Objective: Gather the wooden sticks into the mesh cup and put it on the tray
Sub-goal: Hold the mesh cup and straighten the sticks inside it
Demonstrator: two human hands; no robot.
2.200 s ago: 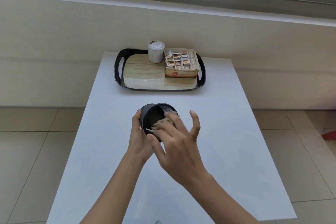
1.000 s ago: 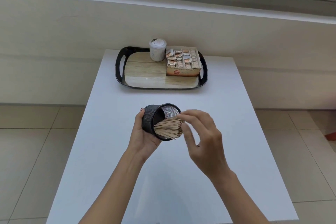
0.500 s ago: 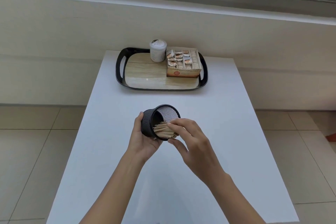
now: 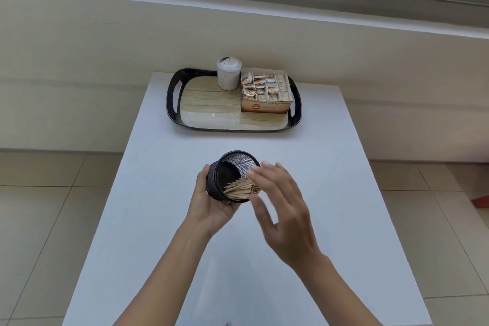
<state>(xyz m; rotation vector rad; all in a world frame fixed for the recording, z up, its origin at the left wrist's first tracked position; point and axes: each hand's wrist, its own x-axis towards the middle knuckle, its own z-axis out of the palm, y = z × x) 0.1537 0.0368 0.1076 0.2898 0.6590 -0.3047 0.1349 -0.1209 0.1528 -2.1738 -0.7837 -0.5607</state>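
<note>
Over the table [image 4: 330, 167], the left hand [image 4: 209, 206] wraps its grip round one tilted mesh cup [image 4: 214, 185] of wooden sticks [image 4: 238, 189]; the right hand [image 4: 285, 214], fingers spread, hovers at their tips. One tray [image 4: 172, 103] lies beyond.

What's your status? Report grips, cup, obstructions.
Left grip holds tilted black mesh cup. Right grip open at pale wooden sticks poking from its mouth. Black-rimmed tray holds white jar, cardboard sachet box.

Nothing reads surely: the cardboard box [image 4: 275, 108] on the tray [image 4: 170, 103] bears a red round logo, perhaps two short words; the white canister [image 4: 229, 75] beside it has a blurred label.
</note>
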